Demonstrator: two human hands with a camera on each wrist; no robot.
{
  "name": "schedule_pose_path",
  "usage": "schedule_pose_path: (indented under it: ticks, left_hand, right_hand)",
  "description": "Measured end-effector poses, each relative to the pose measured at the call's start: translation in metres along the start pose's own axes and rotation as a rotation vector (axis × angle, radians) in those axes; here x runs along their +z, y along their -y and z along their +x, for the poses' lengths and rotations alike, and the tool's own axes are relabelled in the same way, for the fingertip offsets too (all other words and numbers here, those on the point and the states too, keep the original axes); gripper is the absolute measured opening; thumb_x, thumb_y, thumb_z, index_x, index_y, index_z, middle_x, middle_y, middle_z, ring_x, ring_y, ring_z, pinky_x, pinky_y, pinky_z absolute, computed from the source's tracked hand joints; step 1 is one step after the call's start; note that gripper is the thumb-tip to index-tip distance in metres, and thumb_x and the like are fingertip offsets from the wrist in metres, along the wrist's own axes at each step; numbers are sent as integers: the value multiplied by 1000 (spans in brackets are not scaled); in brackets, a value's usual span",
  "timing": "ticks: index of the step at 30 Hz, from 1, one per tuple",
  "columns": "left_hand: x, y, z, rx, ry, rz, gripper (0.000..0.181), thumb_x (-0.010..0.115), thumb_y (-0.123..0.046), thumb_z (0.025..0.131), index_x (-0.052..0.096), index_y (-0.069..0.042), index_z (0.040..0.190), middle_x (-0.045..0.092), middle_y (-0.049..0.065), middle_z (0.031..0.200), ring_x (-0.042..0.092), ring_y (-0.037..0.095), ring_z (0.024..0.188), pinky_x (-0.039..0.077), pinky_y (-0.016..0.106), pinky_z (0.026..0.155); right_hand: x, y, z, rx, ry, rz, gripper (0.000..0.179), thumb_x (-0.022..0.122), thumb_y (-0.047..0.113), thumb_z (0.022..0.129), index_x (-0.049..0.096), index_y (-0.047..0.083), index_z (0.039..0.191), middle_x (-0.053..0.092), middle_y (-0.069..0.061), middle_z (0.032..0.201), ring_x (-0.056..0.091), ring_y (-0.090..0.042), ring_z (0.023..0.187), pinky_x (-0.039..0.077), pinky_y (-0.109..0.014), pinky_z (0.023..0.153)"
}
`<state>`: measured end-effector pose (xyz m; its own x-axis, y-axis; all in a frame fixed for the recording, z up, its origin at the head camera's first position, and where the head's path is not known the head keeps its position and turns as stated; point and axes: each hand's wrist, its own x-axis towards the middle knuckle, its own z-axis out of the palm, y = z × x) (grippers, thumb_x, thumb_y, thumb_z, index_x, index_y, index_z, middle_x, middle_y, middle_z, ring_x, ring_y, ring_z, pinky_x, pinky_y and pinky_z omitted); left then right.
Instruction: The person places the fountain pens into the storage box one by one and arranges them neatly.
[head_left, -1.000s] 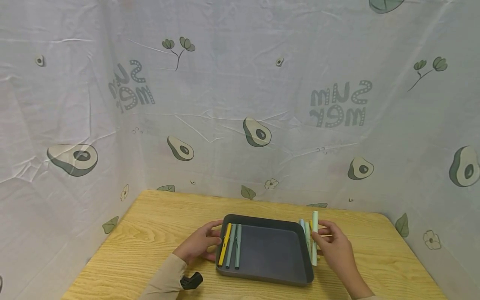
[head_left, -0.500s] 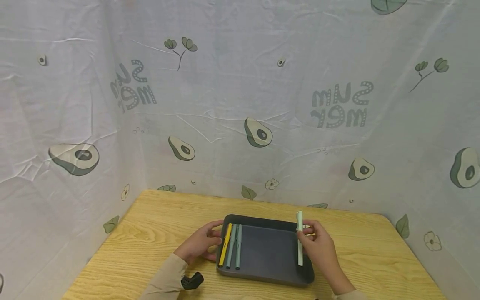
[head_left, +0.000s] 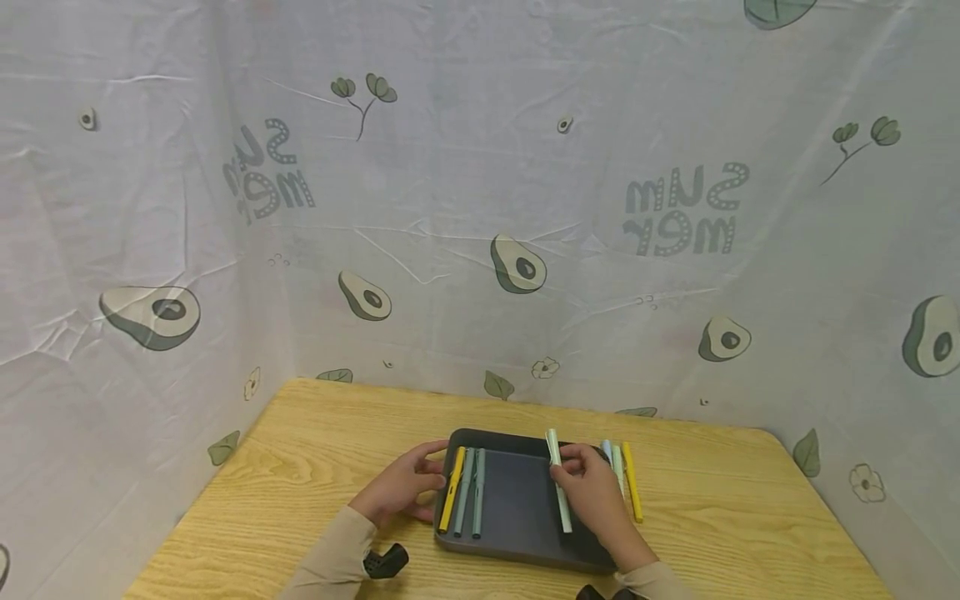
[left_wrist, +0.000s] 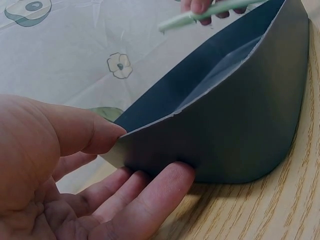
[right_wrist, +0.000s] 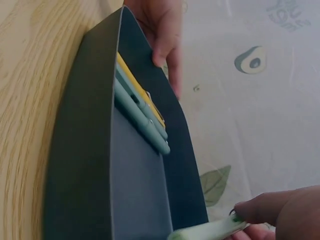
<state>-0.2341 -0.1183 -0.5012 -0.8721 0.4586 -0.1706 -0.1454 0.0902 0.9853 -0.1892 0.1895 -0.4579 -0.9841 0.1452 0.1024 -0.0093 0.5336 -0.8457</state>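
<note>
A dark grey tray [head_left: 525, 546] lies on the wooden table. At its left side my left hand [head_left: 401, 483] holds the tray's edge, thumb at the rim and fingers against the outer wall [left_wrist: 215, 135]. My right hand [head_left: 596, 492] pinches a pale green pen [head_left: 562, 500] above the right half of the tray, tilted slightly. Inside, along the left wall, a yellow pen [head_left: 452, 492] lies beside two grey-green pens [head_left: 477, 496], closely side by side. In the right wrist view, the pale green pen [right_wrist: 205, 231] shows its clip near the thumb.
Right of the tray are a yellow pen [head_left: 632, 483], a light green pen [head_left: 618, 467] and a light blue pen [head_left: 607, 447], partly hidden by the right hand. Patterned cloth [head_left: 450, 333] hangs behind the table [head_left: 345, 425].
My right hand has carried the pale green pen leftward from beyond the tray's right edge to above its inside. The pens at the right show again. The left hand stays put.
</note>
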Motion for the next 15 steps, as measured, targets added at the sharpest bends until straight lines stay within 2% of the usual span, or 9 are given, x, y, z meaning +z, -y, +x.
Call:
schedule_pose_path:
  ticks: [4,9,15]
  left_hand:
    - [0,0,0,2,1,-2,65,61,-4,101,37,-13,160,55,22,137,63,31,113,64,50,72]
    - [-1,0,-1,3,-1,-2,65,62,-4,101,38,-13,160,54,23,138,63,32,114,64,50,72]
    - [-1,2,0,0,-5,-4,66,63,-5,100,37,-13,160,53,23,139,62,33,115,64,50,72]
  right_hand:
    - [13,0,2,-14,20,-58,30,74,9,93,65,-2,119,71,-4,87,65,-15,75,53,-33,65]
    - [29,4,4,-42,65,-82,30,74,10,93,65,-4,118,69,-5,85,62,-17,70,53,-35,60]
    - [44,10,4,-35,115,-191,30,75,13,92,64,-3,115,68,-5,86,62,-18,70,53,-37,60]
